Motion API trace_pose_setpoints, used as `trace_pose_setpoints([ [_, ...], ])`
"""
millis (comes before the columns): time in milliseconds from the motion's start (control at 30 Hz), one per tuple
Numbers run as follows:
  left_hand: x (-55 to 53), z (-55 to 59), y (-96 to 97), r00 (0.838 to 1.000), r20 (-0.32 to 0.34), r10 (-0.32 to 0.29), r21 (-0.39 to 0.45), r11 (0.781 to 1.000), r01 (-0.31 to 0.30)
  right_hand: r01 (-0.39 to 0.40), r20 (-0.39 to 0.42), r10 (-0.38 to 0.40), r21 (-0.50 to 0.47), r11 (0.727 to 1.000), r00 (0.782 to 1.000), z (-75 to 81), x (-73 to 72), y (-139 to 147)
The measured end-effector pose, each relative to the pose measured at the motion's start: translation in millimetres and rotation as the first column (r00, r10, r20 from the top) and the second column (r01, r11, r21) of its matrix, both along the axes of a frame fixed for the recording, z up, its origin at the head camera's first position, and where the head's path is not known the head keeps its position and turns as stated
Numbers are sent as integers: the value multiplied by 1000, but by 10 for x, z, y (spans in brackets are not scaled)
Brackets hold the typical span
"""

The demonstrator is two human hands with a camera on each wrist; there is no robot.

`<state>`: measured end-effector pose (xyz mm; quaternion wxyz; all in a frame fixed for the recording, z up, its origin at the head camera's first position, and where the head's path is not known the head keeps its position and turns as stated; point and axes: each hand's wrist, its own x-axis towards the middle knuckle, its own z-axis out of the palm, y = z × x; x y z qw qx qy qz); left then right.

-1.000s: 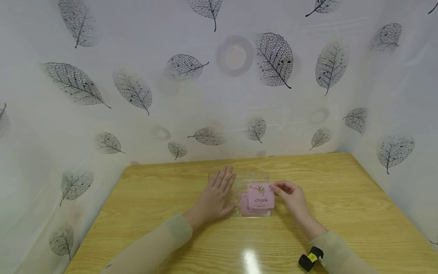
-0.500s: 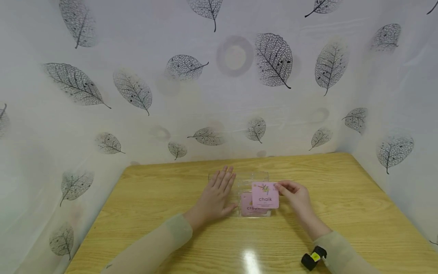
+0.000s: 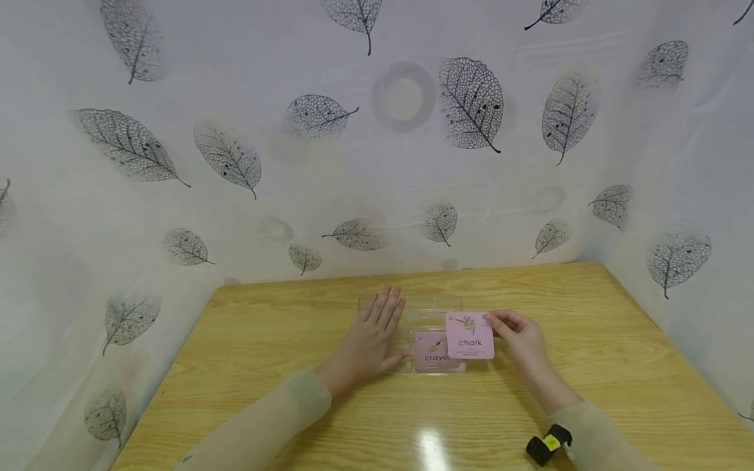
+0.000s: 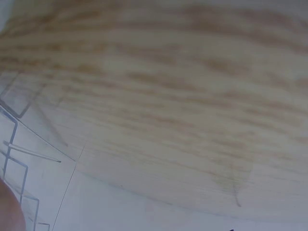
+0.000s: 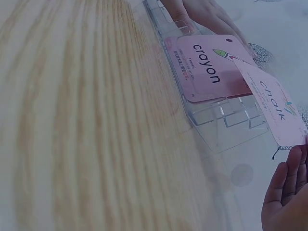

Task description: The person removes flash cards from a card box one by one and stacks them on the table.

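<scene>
Head view: the right hand (image 3: 521,337) pinches the chalk card (image 3: 470,335), partly over the crayon card (image 3: 429,353) in the clear holder (image 3: 421,318); the left hand (image 3: 371,335) rests on it, fingers (image 3: 384,308) straight. Left wrist view shows holder edges; right wrist view, the chalk card tilted.

The chalk card (image 5: 272,102), seemingly pinched by the right hand (image 5: 289,195), overlaps the crayon card (image 5: 208,72)

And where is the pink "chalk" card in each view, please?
Head: the chalk card is right of centre, below mid-height, pinched by the right hand.
Left wrist: not in this picture.
Right wrist: the chalk card is near the right edge, mid-height.
Shared landmark: the clear holder, at lower left in the left wrist view.
</scene>
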<state>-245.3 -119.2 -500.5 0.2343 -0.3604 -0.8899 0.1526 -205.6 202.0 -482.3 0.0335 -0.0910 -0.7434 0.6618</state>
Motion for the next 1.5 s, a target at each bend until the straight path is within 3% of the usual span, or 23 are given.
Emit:
trace_pose_setpoints([
  [200, 5, -3, 4, 1000, 10, 3, 13, 1000, -3, 18, -27, -19, -23, 1000, 999, -38, 33, 79],
  [467, 13, 4, 5, 1000, 30, 4, 16, 1000, -4, 25, 3, -25, -93, 995, 1000, -76, 63, 186],
  [667, 14, 3, 3, 999, 40, 3, 23, 1000, -4, 42, 4, -42, -184, 982, 999, -82, 82, 262],
  [933, 10, -14, 2, 999, 42, -6, 34, 999, 4, 55, -2, -57, -181, 982, 998, -99, 103, 367],
  [1233, 15, 3, 3, 1000, 29, 0, 16, 1000, -1, 53, 83, -55, 34, 998, 995, -115, 100, 418],
  [1500, 9, -4, 3, 1000, 29, 2, 17, 1000, -3, 43, 127, -59, 131, 990, 990, -138, 82, 452],
])
